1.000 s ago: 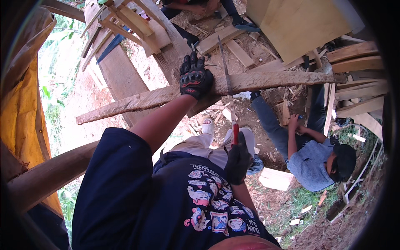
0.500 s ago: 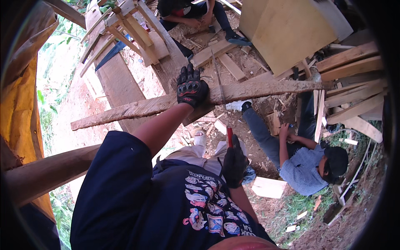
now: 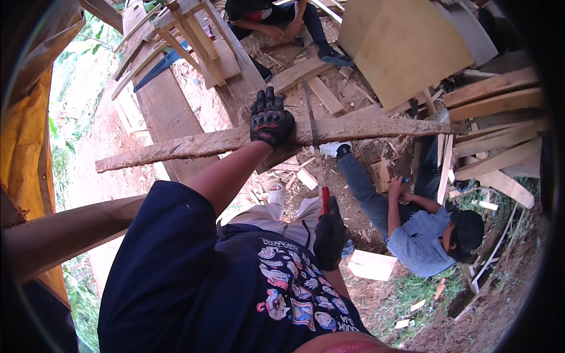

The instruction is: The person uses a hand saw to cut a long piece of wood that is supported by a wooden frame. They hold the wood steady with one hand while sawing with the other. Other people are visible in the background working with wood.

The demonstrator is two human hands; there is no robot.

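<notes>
A long rough wooden plank [image 3: 379,127] lies crosswise in front of me, over a broader board that slopes away to the upper left. On its middle my left hand [image 3: 271,122], in a black glove with hard knuckle guards, presses down, fingers stretched out past the far edge. Gloved too, my right hand [image 3: 329,240] is closed round the red handle of a handsaw [image 3: 325,199]. The saw's narrow blade crosses the plank just right of my left hand and points away from me. How deep the teeth sit in the wood I cannot tell.
One person [image 3: 426,238] in a dark cap sits at the right; another person [image 3: 276,20] sits at the far side. A wooden frame [image 3: 194,44] and blue saw blade [image 3: 159,72] are far left. Stacked timber [image 3: 500,94] and a plywood sheet [image 3: 400,47] stand right. A thick pole [image 3: 76,232] juts in left.
The saw and my right hand have shifted slightly nearer me along the stroke line. My left hand stays on the plank. The whole view has turned a little.
</notes>
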